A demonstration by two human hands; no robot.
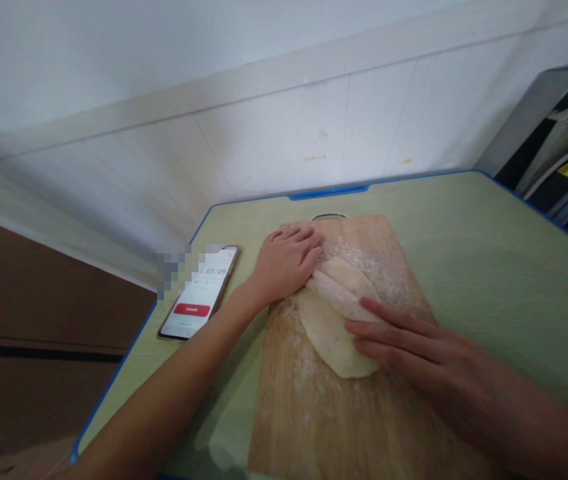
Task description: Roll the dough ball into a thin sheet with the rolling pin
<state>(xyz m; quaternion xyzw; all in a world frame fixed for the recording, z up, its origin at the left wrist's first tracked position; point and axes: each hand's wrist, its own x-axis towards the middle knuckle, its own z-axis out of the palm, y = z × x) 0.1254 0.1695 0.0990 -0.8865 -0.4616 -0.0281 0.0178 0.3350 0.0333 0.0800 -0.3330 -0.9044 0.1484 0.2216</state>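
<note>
A floured wooden cutting board (314, 413) lies on a pale green table (489, 253). On the board sits a flat oval sheet of dough (331, 330) with a rolling pin (337, 297) lying across it, dusted white. My left hand (287, 260) presses flat on the pin's far left end. My right hand (414, 350) rests with straight fingers on the pin's near right end and the dough edge. Both palms face down; the fingers are not curled around the pin.
A phone (199, 293) with a running timer screen lies on the table left of the board. The table has a blue rim and stands against a white wall. A grey and black object (559, 133) stands at the far right.
</note>
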